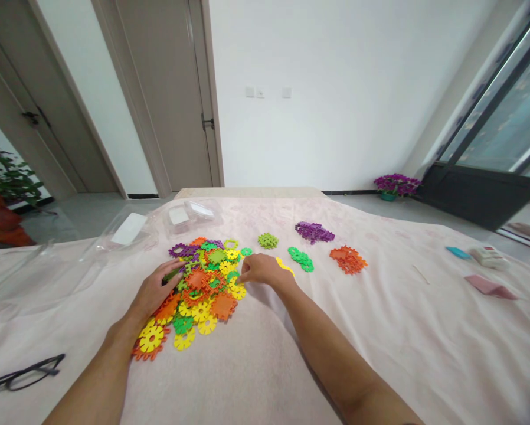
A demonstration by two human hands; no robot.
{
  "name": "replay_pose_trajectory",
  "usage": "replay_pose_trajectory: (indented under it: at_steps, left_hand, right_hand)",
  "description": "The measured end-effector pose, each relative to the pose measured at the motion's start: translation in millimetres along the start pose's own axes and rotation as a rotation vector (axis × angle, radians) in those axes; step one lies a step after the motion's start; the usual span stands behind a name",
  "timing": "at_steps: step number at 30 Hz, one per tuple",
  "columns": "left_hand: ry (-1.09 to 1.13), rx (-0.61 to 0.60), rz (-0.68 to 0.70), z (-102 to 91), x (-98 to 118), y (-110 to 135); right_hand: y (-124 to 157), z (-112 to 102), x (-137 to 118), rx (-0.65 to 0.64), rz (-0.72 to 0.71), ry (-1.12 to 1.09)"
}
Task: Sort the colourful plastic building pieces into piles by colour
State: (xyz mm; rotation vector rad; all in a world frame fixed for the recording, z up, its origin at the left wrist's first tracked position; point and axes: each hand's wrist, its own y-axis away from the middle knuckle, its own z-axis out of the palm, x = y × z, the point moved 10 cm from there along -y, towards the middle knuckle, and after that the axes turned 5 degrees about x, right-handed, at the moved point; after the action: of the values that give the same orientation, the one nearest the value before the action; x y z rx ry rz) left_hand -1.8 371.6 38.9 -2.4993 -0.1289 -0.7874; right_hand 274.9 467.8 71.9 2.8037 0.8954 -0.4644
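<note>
A mixed pile of plastic snowflake-shaped pieces in yellow, orange, green and purple lies on the pink cloth. My left hand rests on the pile's left side, fingers curled over a dark green piece. My right hand sits at the pile's right edge, fingertips pinched together on a small piece I cannot make out. Beyond it lie sorted groups: a yellow group partly hidden by my right hand, light green, green, purple and orange.
Clear plastic packaging and a clear box lie at the back left. Black glasses sit at the near left. A teal item, a white box and a pink piece lie at the right.
</note>
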Motion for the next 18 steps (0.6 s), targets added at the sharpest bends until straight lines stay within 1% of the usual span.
replay_pose_trajectory:
  at_steps: [2,5,10,14,18]
  left_hand:
    - [0.005,0.004,0.002,0.3,-0.8,-0.2]
    - [0.021,0.009,-0.002,0.3,-1.5,-0.4]
    - [0.031,0.0,-0.004,0.9,-0.5,-0.3]
    - [0.026,-0.003,-0.009,1.0,-0.5,-0.1]
    - [0.024,0.005,-0.009,0.2,0.2,0.0]
  right_hand:
    - [2.0,4.4,-6.4,-0.015,-0.012,0.023]
    - [2.3,7.5,-7.8,-0.024,-0.011,0.022]
    - [-1.5,7.8,-4.5,-0.016,-0.02,-0.121]
    - [-5.1,-6.6,7.8,0.043,-0.023,-0.281]
    - [-7.9,-29.1,41.8,0.14,0.019,-0.376]
